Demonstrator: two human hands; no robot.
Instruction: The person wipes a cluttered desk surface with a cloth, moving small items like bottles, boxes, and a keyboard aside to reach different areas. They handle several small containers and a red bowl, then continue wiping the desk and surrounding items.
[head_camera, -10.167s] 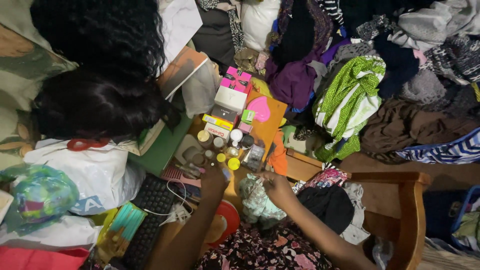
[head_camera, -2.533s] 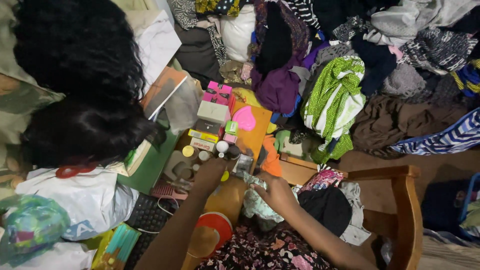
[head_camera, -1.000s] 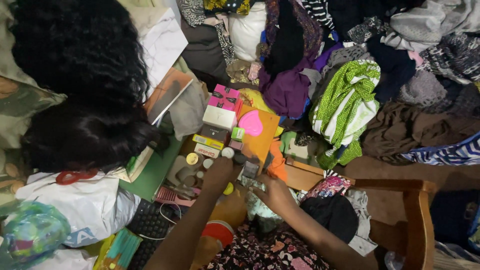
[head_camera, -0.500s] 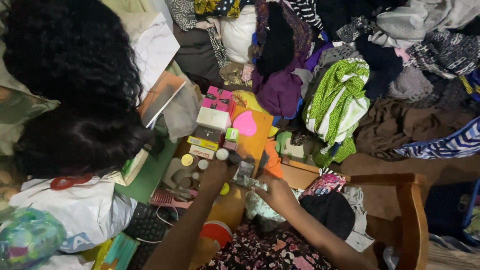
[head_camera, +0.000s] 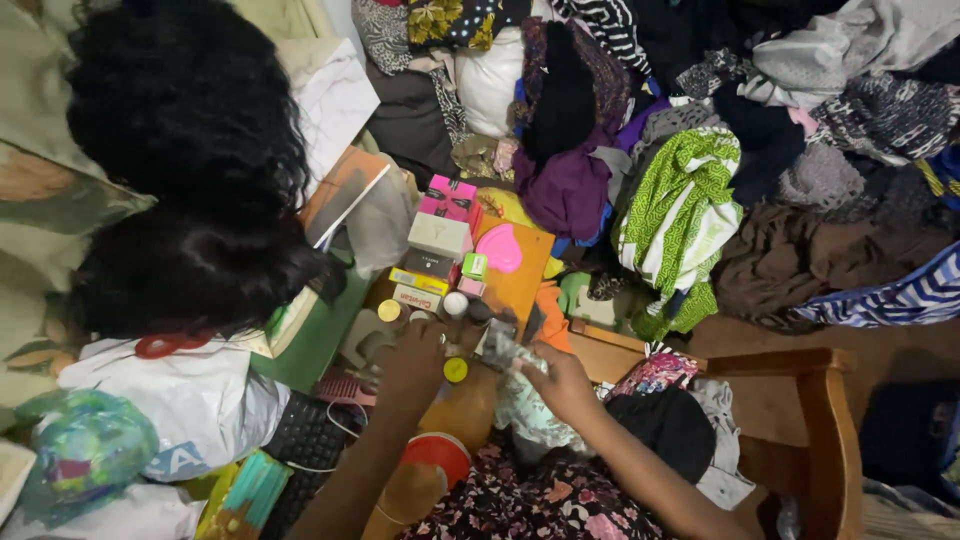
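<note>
My left hand (head_camera: 412, 365) reaches over a cluttered orange table surface (head_camera: 520, 285), its fingers down among small round jars (head_camera: 456, 303) and a yellow lid (head_camera: 456, 370); what it grips is hidden. My right hand (head_camera: 556, 380) holds a crumpled silvery packet (head_camera: 503, 347) just right of the jars. Behind them stand small boxes: a white one (head_camera: 438, 235), a pink one (head_camera: 450, 197), and flat yellow ones (head_camera: 418, 283). A pink heart-shaped item (head_camera: 500, 248) lies on the orange surface.
Black wigs (head_camera: 185, 180) fill the left. A heap of clothes, with a green-and-white patterned cloth (head_camera: 680, 215), covers the back and right. A wooden chair frame (head_camera: 820, 420) stands at right. A keyboard (head_camera: 305, 440), white bag (head_camera: 170, 410) and an orange bottle with red cap (head_camera: 435, 465) sit near me.
My left hand has stayed over the jars, shifting slightly. My right hand has kept the silvery packet close beside it. The view moved a little.
</note>
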